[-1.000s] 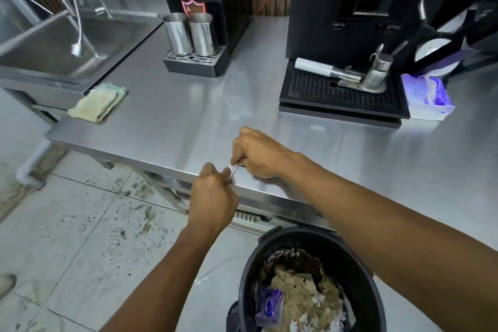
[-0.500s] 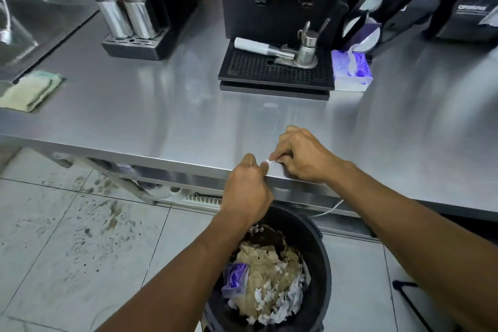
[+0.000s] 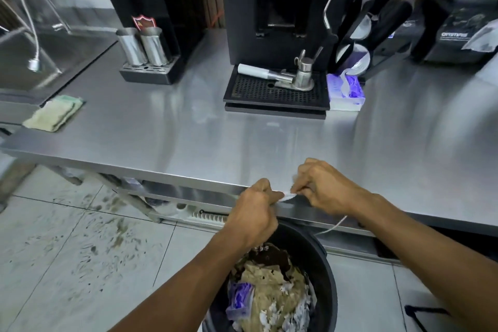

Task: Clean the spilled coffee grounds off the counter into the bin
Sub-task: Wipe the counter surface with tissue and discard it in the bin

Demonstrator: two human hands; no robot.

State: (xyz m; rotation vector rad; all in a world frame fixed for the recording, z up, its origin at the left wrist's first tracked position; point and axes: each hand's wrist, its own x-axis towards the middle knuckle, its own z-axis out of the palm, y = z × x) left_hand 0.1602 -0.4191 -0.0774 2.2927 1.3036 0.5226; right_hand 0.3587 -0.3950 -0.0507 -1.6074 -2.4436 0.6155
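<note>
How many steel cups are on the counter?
2. Both stand side by side on the small tray at back left: left cup, right cup. Others may be hidden.

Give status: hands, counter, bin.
Pinching together: left hand and right hand on a white scrap at the counter edge. Below them, bin part full. Nothing between.

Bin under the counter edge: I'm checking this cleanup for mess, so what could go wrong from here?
1. The left hand and right hand pinch a small white tissue at the counter edge, seemingly above the far rim of the bin. Anything dropped may miss and hit the floor.
2. The waste is heaped high, so grounds might slide off.
</note>
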